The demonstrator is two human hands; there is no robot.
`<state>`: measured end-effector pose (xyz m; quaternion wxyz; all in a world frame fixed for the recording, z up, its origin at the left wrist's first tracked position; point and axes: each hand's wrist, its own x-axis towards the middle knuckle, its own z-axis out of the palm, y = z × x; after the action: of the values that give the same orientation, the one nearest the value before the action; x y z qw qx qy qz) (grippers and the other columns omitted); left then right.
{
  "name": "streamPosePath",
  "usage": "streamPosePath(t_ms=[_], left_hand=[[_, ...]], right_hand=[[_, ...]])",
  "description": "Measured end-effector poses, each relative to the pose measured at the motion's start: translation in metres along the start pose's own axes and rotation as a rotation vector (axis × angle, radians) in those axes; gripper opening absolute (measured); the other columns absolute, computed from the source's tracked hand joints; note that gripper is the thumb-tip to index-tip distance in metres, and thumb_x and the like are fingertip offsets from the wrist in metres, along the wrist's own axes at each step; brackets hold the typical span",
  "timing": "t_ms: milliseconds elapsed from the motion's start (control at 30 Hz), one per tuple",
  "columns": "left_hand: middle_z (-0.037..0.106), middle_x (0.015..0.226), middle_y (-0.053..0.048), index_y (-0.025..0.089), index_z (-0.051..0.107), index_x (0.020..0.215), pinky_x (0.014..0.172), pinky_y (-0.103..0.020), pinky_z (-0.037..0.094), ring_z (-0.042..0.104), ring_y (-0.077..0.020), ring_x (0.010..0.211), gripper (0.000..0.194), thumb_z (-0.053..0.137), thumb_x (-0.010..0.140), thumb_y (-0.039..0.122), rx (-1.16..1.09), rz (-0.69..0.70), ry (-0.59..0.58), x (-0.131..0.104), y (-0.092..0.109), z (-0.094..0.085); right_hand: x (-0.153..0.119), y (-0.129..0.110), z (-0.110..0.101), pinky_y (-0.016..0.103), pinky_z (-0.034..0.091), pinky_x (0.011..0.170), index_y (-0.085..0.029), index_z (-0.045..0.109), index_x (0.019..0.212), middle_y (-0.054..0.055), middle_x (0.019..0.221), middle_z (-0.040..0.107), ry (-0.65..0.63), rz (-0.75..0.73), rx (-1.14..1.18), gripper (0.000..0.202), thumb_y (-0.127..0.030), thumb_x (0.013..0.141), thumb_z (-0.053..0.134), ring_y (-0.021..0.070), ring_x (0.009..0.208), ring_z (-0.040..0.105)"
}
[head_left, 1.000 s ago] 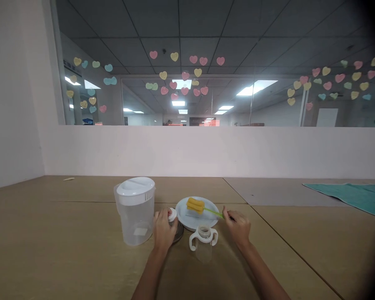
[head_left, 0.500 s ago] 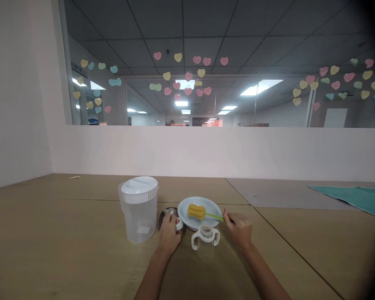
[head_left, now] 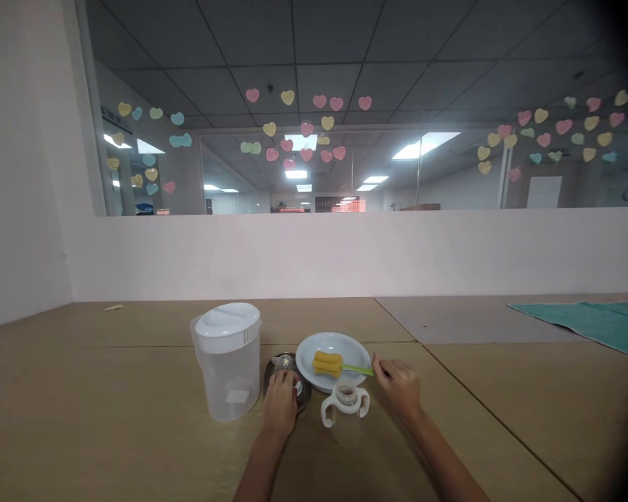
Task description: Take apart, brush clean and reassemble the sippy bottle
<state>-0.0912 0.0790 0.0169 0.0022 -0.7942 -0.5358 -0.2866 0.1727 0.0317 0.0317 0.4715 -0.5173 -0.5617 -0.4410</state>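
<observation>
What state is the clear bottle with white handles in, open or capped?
Open: the clear bottle with white handles shows its bare round mouth.

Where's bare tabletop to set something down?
Bare table: front-left of the lidded pitcher; also right of the right hand, nearer than the teal towel. Crowded: between pitcher and right hand, where the left hand, dark dish, white bowl and handled bottle cluster.

Heart-shaped notes (head_left: 336,104) on an interior window (head_left: 458,183) and ceiling lights (head_left: 428,145) suggest an office.
</observation>
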Motion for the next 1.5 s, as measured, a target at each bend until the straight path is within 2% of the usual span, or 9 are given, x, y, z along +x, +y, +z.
streamPosePath(t_ms=[100, 267, 433, 600, 867, 1033, 1167, 1300, 1500], left_hand=[[0.058, 0.105, -0.009, 0.017, 0.057, 0.101, 0.089, -0.037, 0.04, 0.052, -0.0227, 0.099, 0.031, 0.038, 0.079, 0.006, -0.039, -0.038, 0.026, 0.002, 0.004, -0.006], [0.059, 0.107, -0.009, 0.018, 0.055, 0.103, 0.094, -0.037, 0.038, 0.051, -0.0221, 0.104, 0.025, 0.034, 0.089, 0.023, -0.234, 0.092, 0.371, -0.011, 0.034, -0.011], [0.052, 0.119, -0.013, 0.016, 0.04, 0.124, 0.096, -0.04, 0.04, 0.047, -0.0235, 0.113, 0.039, 0.044, 0.087, 0.028, -0.427, 0.523, 0.248, -0.035, 0.076, 0.003], [0.048, 0.12, -0.013, 0.017, 0.033, 0.128, 0.09, -0.036, 0.046, 0.051, -0.0209, 0.106, 0.055, 0.056, 0.081, 0.031, -0.615, 0.419, 0.212, -0.041, 0.091, 0.012], [0.044, 0.127, -0.013, 0.019, 0.032, 0.133, 0.097, -0.038, 0.043, 0.046, -0.0255, 0.115, 0.074, 0.068, 0.069, 0.029, -0.621, 0.323, 0.237, -0.045, 0.094, 0.022], [0.055, 0.118, -0.01, 0.02, 0.034, 0.134, 0.086, -0.036, 0.05, 0.055, -0.0239, 0.104, 0.081, 0.072, 0.063, 0.03, -0.752, 0.197, 0.054, -0.044, 0.088, 0.027], [0.063, 0.107, -0.005, 0.026, 0.055, 0.116, 0.076, -0.037, 0.052, 0.06, -0.0248, 0.092, 0.069, 0.08, 0.052, 0.031, -0.825, 0.211, -0.048, -0.04, 0.086, 0.02], [0.062, 0.103, -0.006, 0.022, 0.06, 0.107, 0.082, -0.04, 0.049, 0.058, -0.0255, 0.095, 0.055, 0.077, 0.056, 0.033, -0.83, 0.261, 0.145, -0.032, 0.088, 0.001], [0.059, 0.102, -0.008, 0.018, 0.056, 0.11, 0.082, -0.038, 0.048, 0.058, -0.0243, 0.095, 0.05, 0.071, 0.065, 0.035, -0.596, 0.153, 0.539, -0.002, 0.072, -0.018]], right_hand=[[0.0, 0.001, 0.0, 0.023, 0.024, 0.051, -0.015, 0.054, 0.043, -0.001, 0.041, 0.05, 0.0, 0.003, -0.005, 0.044, -0.022, 0.086, 0.048, 0.0061, 0.041, 0.04], [-0.002, 0.007, 0.002, 0.023, 0.024, 0.05, -0.015, 0.055, 0.044, -0.002, 0.041, 0.051, 0.008, 0.084, -0.051, 0.042, -0.025, 0.085, 0.051, 0.0057, 0.041, 0.04], [-0.004, 0.009, 0.003, 0.022, 0.024, 0.049, -0.014, 0.056, 0.044, -0.001, 0.041, 0.051, 0.01, 0.141, -0.041, 0.045, -0.028, 0.086, 0.048, 0.0054, 0.041, 0.039], [-0.003, 0.005, 0.002, 0.021, 0.023, 0.049, -0.014, 0.053, 0.042, -0.002, 0.039, 0.047, -0.029, 0.334, 0.033, 0.049, -0.036, 0.085, 0.046, 0.0051, 0.041, 0.032], [0.007, -0.002, -0.005, 0.021, 0.022, 0.049, -0.016, 0.035, 0.043, -0.004, 0.047, 0.024, -0.158, 0.754, 0.28, 0.05, -0.049, 0.08, 0.043, 0.0063, 0.047, 0.027], [0.011, -0.003, -0.008, 0.022, 0.02, 0.049, -0.019, 0.028, 0.045, -0.004, 0.052, 0.019, -0.157, 0.867, 0.39, 0.047, -0.05, 0.075, 0.047, 0.0071, 0.049, 0.025], [0.015, 0.002, -0.009, 0.022, 0.02, 0.047, -0.02, 0.025, 0.046, -0.004, 0.051, 0.019, -0.13, 0.964, 0.558, 0.045, -0.047, 0.072, 0.051, 0.0075, 0.05, 0.023], [0.019, 0.012, -0.006, 0.022, 0.021, 0.043, -0.022, 0.026, 0.047, -0.006, 0.048, 0.02, -0.177, 1.022, 0.69, 0.044, -0.049, 0.07, 0.051, 0.0074, 0.047, 0.023], [0.025, 0.009, -0.004, 0.021, 0.024, 0.04, -0.023, 0.024, 0.048, -0.006, 0.049, 0.02, -0.277, 0.966, 0.822, 0.049, -0.056, 0.068, 0.053, 0.0072, 0.044, 0.024]])
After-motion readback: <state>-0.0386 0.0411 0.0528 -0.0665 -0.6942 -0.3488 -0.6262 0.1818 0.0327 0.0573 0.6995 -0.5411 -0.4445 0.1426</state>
